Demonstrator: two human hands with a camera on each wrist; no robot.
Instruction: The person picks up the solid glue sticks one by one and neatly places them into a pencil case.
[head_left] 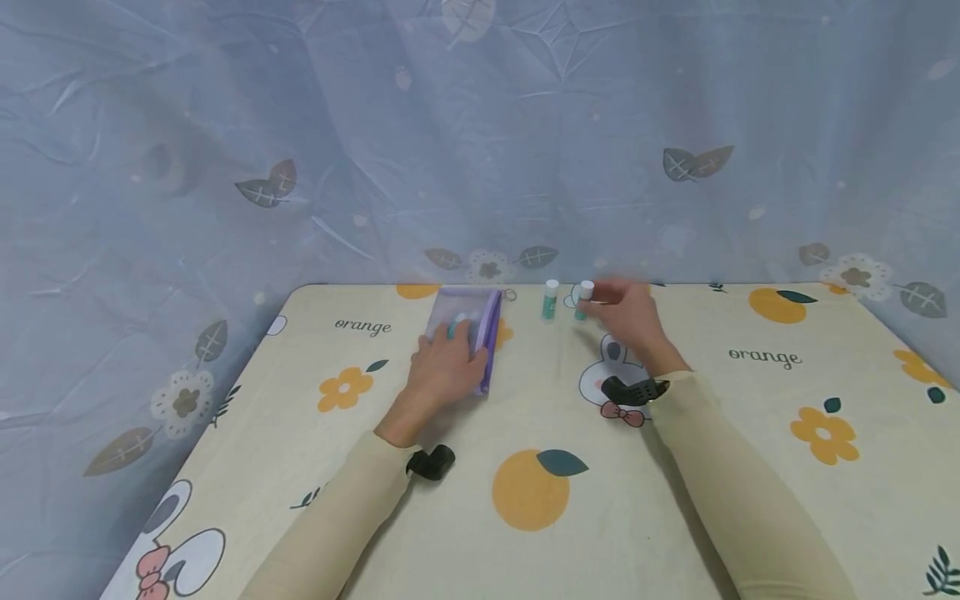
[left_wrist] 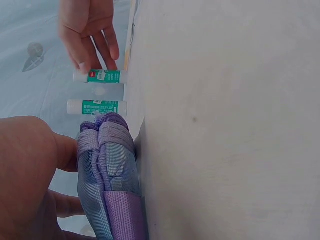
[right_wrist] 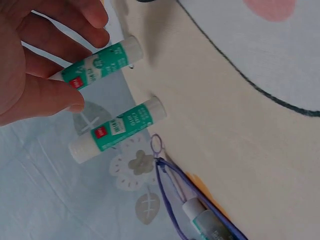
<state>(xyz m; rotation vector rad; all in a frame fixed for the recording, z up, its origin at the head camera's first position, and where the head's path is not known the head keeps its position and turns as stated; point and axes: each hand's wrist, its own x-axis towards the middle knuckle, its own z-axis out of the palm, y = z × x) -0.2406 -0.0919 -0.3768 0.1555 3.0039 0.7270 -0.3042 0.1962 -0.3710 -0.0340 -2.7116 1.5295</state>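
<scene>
My left hand point(head_left: 444, 367) rests on a purple-edged mesh pouch point(head_left: 450, 302) lying on the table, its thumb by the long zip edge. Inside the pouch a glue stick point(right_wrist: 206, 220) shows through the gap between its purple edges. Right of the pouch, one green-and-white glue stick point(head_left: 550, 302) stands upright, untouched. A second upright glue stick point(head_left: 586, 289) stands beside it, with my right hand point(head_left: 626, 315) around it. In the right wrist view this stick lies between the thumb and loosely extended fingers, the thumb overlapping its white cap.
A patterned cream cloth point(head_left: 420, 517) with oranges and rabbits covers the table. Behind the table's back edge hangs a pale blue curtain point(head_left: 480, 150). A small ring point(head_left: 511, 294) sits at the pouch's far corner.
</scene>
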